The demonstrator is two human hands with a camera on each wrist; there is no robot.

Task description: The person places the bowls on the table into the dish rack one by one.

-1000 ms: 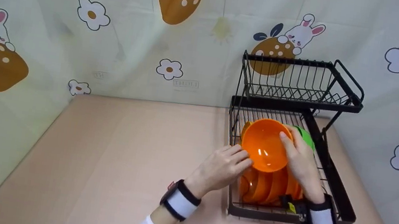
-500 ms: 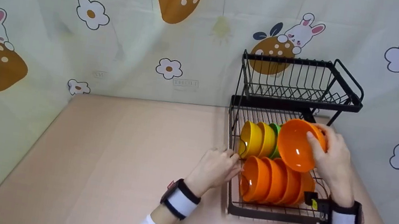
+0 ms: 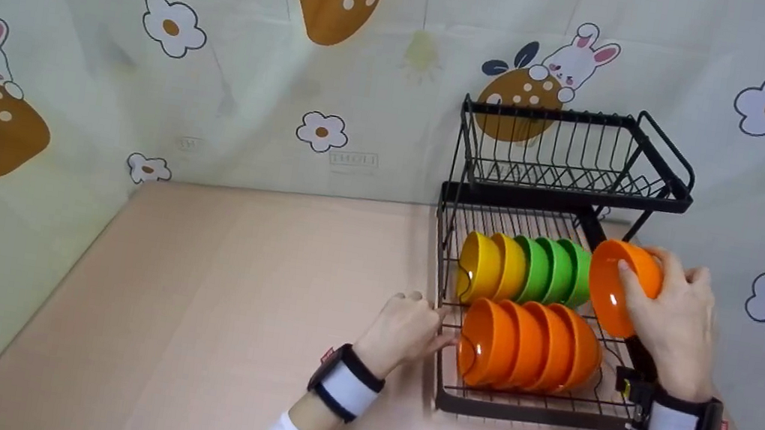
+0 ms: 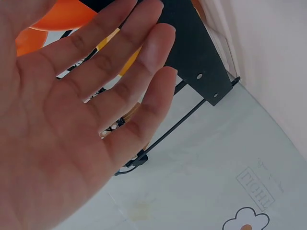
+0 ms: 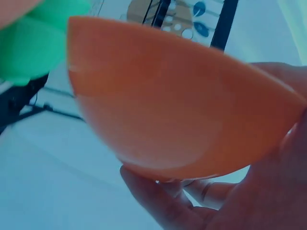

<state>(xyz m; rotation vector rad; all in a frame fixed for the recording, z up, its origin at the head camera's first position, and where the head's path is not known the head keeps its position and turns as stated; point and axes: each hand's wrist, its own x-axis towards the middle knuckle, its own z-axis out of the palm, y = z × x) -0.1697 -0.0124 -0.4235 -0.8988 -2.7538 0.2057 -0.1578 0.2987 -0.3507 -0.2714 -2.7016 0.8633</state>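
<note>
My right hand (image 3: 678,320) holds an orange bowl (image 3: 603,286) by its rim and base, tilted with its inside facing left, above the right side of a black two-tier dish rack (image 3: 527,415). In the right wrist view, the bowl's outer wall (image 5: 182,105) fills the middle, with fingers under its base. My left hand (image 3: 399,331) is at the rack's left edge; in the left wrist view its nearly straight fingers lie against the black side rail (image 4: 196,52). Several orange bowls (image 3: 488,345) stand on edge in the front row of the lower tier.
Behind them stand two yellow bowls (image 3: 481,268) and several green bowls (image 3: 534,268) in a row. The rack's upper tier (image 3: 571,194) overhangs the back. A pinkish tabletop (image 3: 248,301) extends left, and a patterned cloth (image 3: 244,73) hangs behind.
My right hand has carried the orange bowl rightward, away from the left hand and past the green bowls, uncovering both rows. My left hand has come off that bowl and shifted slightly down and left.
</note>
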